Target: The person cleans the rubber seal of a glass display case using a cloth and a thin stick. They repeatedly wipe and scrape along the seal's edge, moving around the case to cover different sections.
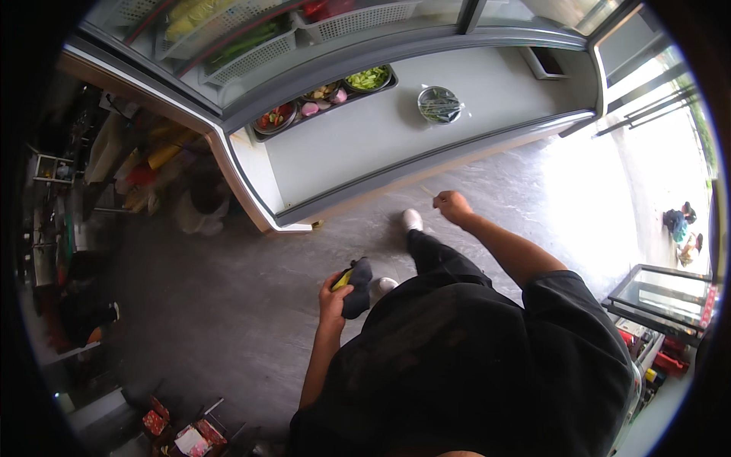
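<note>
My left hand is closed around a dark grey cloth-like item with a yellow part; its exact kind cannot be told. My right hand grips one end of a thin pale stick, over the floor just in front of a glass-fronted display cooler. Inside the cooler, a round bowl under clear film with green leaves stands on the white shelf. Left of it, a dark tray holds bowls of chopped green vegetable and red pieces, with pink-white bulbs between them.
The cooler's front ledge crosses ahead of me. White perforated baskets of vegetables sit higher up behind glass. A small white container is at the shelf's right end. People are outside at the far right. Red patterned items lie at lower left.
</note>
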The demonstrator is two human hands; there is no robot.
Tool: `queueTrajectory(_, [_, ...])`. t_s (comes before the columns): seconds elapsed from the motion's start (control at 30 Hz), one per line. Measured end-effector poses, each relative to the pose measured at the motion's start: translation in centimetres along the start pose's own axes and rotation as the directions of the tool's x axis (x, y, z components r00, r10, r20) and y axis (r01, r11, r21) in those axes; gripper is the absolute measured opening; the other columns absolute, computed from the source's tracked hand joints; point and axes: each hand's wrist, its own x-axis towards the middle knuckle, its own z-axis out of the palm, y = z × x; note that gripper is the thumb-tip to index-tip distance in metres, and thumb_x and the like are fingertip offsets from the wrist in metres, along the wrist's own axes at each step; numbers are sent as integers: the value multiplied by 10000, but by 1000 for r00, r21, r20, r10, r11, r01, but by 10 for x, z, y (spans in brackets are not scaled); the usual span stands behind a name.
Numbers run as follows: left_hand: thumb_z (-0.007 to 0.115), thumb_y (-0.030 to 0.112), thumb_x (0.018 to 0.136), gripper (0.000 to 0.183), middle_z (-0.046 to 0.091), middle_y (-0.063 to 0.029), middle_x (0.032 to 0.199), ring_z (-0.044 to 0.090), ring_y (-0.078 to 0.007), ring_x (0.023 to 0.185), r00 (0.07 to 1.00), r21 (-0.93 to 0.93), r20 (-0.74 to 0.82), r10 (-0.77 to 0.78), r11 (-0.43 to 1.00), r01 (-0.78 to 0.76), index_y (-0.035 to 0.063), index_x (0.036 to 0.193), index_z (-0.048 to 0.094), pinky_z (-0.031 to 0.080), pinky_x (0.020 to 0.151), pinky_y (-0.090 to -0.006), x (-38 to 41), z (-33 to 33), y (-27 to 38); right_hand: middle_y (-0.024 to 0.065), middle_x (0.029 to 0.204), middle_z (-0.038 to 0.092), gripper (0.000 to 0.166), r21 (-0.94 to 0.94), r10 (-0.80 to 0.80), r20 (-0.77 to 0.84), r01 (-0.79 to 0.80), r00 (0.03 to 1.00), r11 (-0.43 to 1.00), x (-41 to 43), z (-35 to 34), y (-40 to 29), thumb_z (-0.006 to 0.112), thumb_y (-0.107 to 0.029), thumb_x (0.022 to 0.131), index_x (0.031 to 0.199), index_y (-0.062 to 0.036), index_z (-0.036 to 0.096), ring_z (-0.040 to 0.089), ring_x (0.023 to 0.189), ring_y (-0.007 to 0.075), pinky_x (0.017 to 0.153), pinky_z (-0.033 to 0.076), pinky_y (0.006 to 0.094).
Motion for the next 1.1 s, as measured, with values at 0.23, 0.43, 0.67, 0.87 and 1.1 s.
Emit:
queueTrajectory(0.23, [658, -66, 751, 410, 651, -102, 1036, 636, -199, 910, 988, 49, 23, -155, 987, 153, -16, 1156, 627, 525, 822, -305, 34, 85, 17, 160, 894, 698, 244, -102, 53, -133, -67, 990, 993, 150, -48, 54, 556, -290, 866, 880, -95, 702, 662, 904, 353, 777, 514, 447])
queueTrajectory(0.43, [673, -41, 782, 404, 654, -94, 1036, 635, -178, 907, 961, 315, -153, -231, 910, 269, -5, 1180, 618, 533, 800, -304, 51, 174, 61, 133, 981, 696, 176, -390, -58, 142, 109, 988, 914, 282, -97, 37, 566, -213, 880, 967, -119, 687, 652, 987, 341, 809, 519, 458])
queueTrajectory(0.67, [722, 36, 787, 446, 653, -90, 1095, 619, -166, 972, 915, 486, -190, -355, 776, 402, 2, 1218, 610, 496, 885, -299, 61, 251, 92, 102, 1060, 711, 226, -515, -59, 347, 243, 936, 822, 382, -86, 109, 559, -116, 869, 1006, -115, 739, 670, 1034, 283, 850, 544, 387])
queueTrajectory(0.87, [694, 32, 804, 430, 647, -95, 1096, 613, -171, 978, 921, 391, -181, -345, 834, 389, -14, 1221, 598, 489, 887, -298, 70, 323, 140, 74, 1254, 626, 229, -464, -18, 386, 211, 922, 860, 426, -104, 100, 548, -99, 871, 1002, -106, 736, 570, 1190, 299, 902, 526, 379])
queueTrajectory(1.1, [650, -18, 800, 477, 622, -110, 1151, 595, -180, 1039, 969, 361, -71, -237, 899, 246, -24, 1268, 560, 472, 921, -298, 111, 375, 186, 69, 1359, 565, 228, -496, 72, 250, 64, 966, 866, 477, -192, 77, 558, -99, 874, 1033, -99, 723, 609, 1147, 283, 865, 541, 388])
